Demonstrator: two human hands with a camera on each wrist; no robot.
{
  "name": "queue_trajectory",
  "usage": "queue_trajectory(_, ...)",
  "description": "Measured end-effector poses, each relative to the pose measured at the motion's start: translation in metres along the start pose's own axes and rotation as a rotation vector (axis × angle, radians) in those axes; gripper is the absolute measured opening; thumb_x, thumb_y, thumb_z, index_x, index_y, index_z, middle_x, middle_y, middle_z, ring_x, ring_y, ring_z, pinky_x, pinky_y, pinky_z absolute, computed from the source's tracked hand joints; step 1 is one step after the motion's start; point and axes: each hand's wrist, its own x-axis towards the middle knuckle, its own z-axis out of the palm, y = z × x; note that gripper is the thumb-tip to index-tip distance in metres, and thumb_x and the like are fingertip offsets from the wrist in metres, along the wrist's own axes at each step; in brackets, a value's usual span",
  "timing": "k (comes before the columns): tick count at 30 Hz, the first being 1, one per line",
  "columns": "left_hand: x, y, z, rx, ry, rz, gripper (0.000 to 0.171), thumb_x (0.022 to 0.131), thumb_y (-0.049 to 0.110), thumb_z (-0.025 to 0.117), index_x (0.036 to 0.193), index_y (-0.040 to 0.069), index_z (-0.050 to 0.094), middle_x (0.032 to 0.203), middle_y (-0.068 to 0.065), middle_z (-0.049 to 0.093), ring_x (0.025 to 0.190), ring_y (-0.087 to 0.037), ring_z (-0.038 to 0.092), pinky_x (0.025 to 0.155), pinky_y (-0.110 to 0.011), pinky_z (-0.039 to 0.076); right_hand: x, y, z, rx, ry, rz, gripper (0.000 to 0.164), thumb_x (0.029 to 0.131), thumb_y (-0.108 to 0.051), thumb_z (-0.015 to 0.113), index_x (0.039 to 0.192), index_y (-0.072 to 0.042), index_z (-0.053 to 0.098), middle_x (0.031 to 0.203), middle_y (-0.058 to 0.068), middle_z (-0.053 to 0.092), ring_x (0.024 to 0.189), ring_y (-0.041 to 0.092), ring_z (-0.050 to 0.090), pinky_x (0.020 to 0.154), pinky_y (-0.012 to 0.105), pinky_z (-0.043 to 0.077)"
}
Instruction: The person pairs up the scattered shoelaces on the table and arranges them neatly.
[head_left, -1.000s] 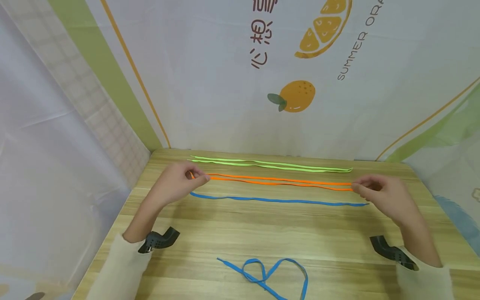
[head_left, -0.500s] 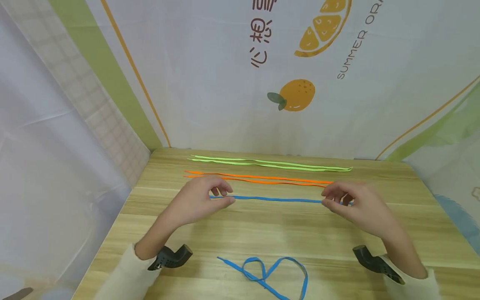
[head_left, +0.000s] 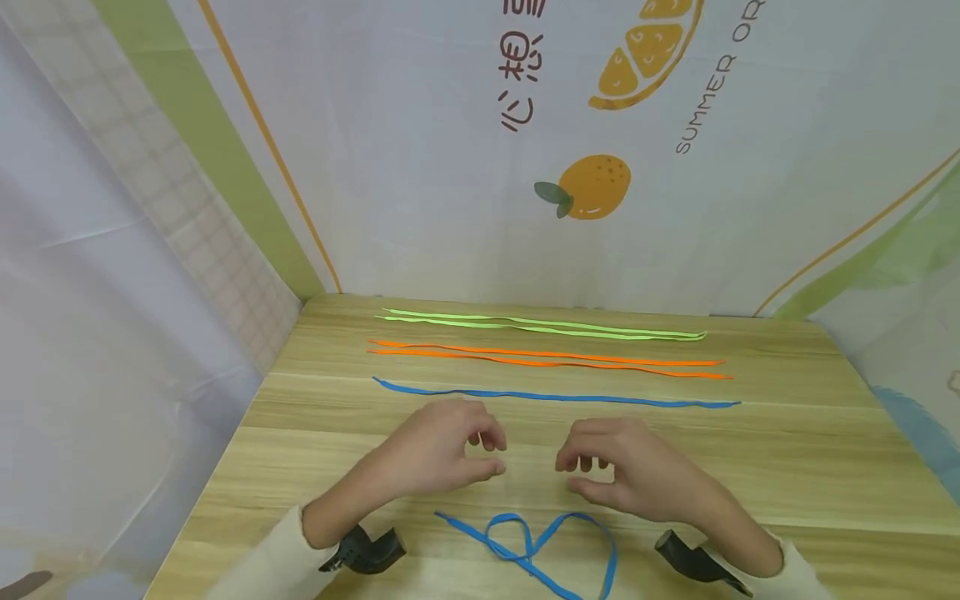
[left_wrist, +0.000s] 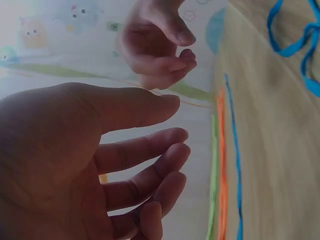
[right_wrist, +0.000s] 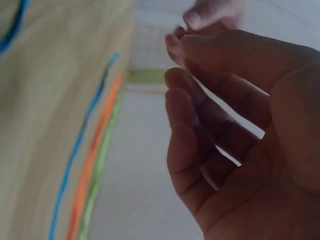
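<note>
My left hand point(head_left: 450, 447) hovers over the middle of the table, fingers loosely bent and holding nothing. Facing it, my right hand point(head_left: 626, 467) is likewise empty, its thumb apart from the fingers. Just in front of both lies a tangled blue shoelace point(head_left: 530, 554), looped and crossing itself, its lower end cut off by the view's edge. Beyond the hands a straight blue shoelace point(head_left: 555, 397) stretches from left to right. Two orange shoelaces point(head_left: 547, 359) run side by side behind it. In the left wrist view the straight blue shoelace point(left_wrist: 235, 145) shows beside the orange ones point(left_wrist: 222, 165).
Farthest back on the wooden table point(head_left: 315, 467), a green shoelace pair point(head_left: 540, 327) lies parallel to the others. A white curtain point(head_left: 420, 167) printed with oranges hangs directly behind the table's back edge. More cloth hangs at both sides.
Both hands have left the orange shoelaces, passed over the straight blue one and come nearer to me and closer together. The orange ends now lie uncovered. The shoelaces have stayed in place.
</note>
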Motion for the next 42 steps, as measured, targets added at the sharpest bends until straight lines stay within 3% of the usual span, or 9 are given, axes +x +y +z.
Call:
queue_trajectory(7, -0.008, -0.009, 0.017, 0.061, -0.101, 0.03, 0.009, 0.092, 0.02, 0.09, 0.092, 0.019, 0.081, 0.087, 0.011, 0.066, 0.081, -0.005, 0.058, 0.073, -0.024, 0.05, 0.006, -0.005, 0.037, 0.028, -0.113, -0.178, 0.027, 0.086, 0.0, 0.089, 0.099, -0.022, 0.079, 0.098, -0.015, 0.067, 0.086, -0.004, 0.061, 0.081, 0.009, 0.049)
queue_trajectory(13, -0.02, -0.018, 0.031, 0.116, -0.172, -0.007, 0.014, 0.085, 0.016, 0.093, 0.089, 0.022, 0.081, 0.084, 0.016, 0.062, 0.08, -0.002, 0.056, 0.071, -0.025, 0.051, 0.005, -0.012, 0.062, -0.062, -0.168, -0.307, 0.026, 0.081, -0.006, 0.093, 0.094, -0.025, 0.082, 0.096, -0.016, 0.064, 0.088, -0.005, 0.058, 0.083, 0.005, 0.045)
queue_trajectory(17, -0.026, -0.023, 0.034, 0.132, -0.191, -0.042, 0.019, 0.083, 0.012, 0.094, 0.087, 0.022, 0.079, 0.082, 0.016, 0.06, 0.08, -0.003, 0.055, 0.071, -0.026, 0.051, 0.005, -0.018, 0.072, -0.146, -0.218, -0.303, 0.024, 0.08, -0.009, 0.094, 0.093, -0.027, 0.084, 0.094, -0.016, 0.064, 0.084, -0.006, 0.053, 0.078, 0.002, 0.04)
queue_trajectory(24, -0.031, -0.03, 0.039, 0.137, -0.185, -0.017, 0.022, 0.082, 0.005, 0.092, 0.083, 0.022, 0.078, 0.079, 0.017, 0.058, 0.078, -0.001, 0.052, 0.071, -0.024, 0.05, 0.006, -0.023, 0.078, -0.239, -0.299, -0.252, 0.021, 0.083, -0.013, 0.093, 0.092, -0.029, 0.083, 0.092, -0.017, 0.062, 0.079, -0.008, 0.045, 0.072, 0.002, 0.033)
queue_trajectory(30, -0.032, -0.031, 0.041, 0.168, -0.178, 0.018, 0.027, 0.083, 0.005, 0.09, 0.073, 0.024, 0.072, 0.072, 0.019, 0.053, 0.072, 0.0, 0.048, 0.066, -0.023, 0.046, 0.008, -0.026, 0.082, -0.292, -0.279, -0.259, 0.023, 0.081, -0.009, 0.09, 0.083, -0.028, 0.077, 0.086, -0.017, 0.057, 0.073, -0.005, 0.036, 0.067, 0.006, 0.029)
queue_trajectory(36, -0.033, -0.033, 0.042, 0.19, -0.174, 0.047, 0.025, 0.087, 0.008, 0.086, 0.072, 0.024, 0.074, 0.073, 0.019, 0.056, 0.07, 0.002, 0.048, 0.064, -0.021, 0.046, 0.011, -0.029, 0.086, -0.38, -0.261, -0.297, 0.03, 0.08, -0.011, 0.089, 0.073, -0.028, 0.066, 0.079, -0.016, 0.05, 0.068, -0.001, 0.026, 0.061, 0.011, 0.022)
queue_trajectory(42, -0.034, -0.032, 0.042, 0.184, -0.184, 0.057, 0.031, 0.087, 0.005, 0.083, 0.066, 0.023, 0.068, 0.066, 0.02, 0.052, 0.066, 0.002, 0.046, 0.059, -0.019, 0.043, 0.011, -0.029, 0.093, -0.475, -0.231, -0.341, 0.03, 0.078, -0.015, 0.087, 0.071, -0.026, 0.059, 0.078, -0.015, 0.049, 0.067, 0.002, 0.029, 0.061, 0.013, 0.026)
